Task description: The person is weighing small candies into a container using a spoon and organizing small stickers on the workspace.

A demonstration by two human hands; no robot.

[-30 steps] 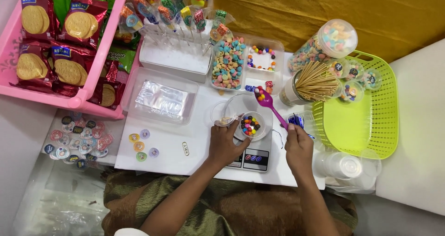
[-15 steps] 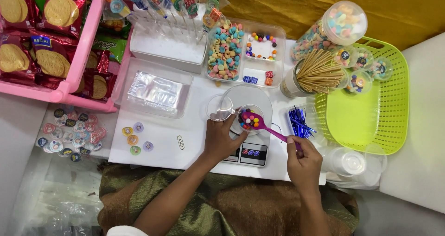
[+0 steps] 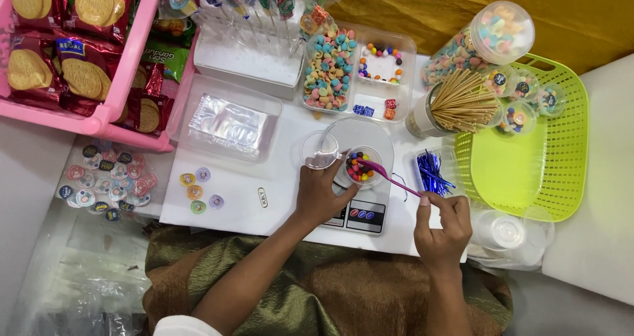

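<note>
A small clear cup with colourful round candies stands on the round glass plate of a digital kitchen scale. My left hand rests beside it, fingertips touching the cup's left side. My right hand is closed on the handle of a purple plastic spoon; the spoon's bowl lies over the cup's rim. An empty clear cup sits just left of the scale plate, above my left hand.
A divided clear tray of candies lies behind the scale. At right stand a jar of wooden skewers, a candy jar, blue twist ties and a green basket. A pink biscuit tray and foil bags are left.
The camera view shifted. The spoon came from above the cup down into it, and my right hand moved lower, holding its handle. My left hand stays at the cup.
</note>
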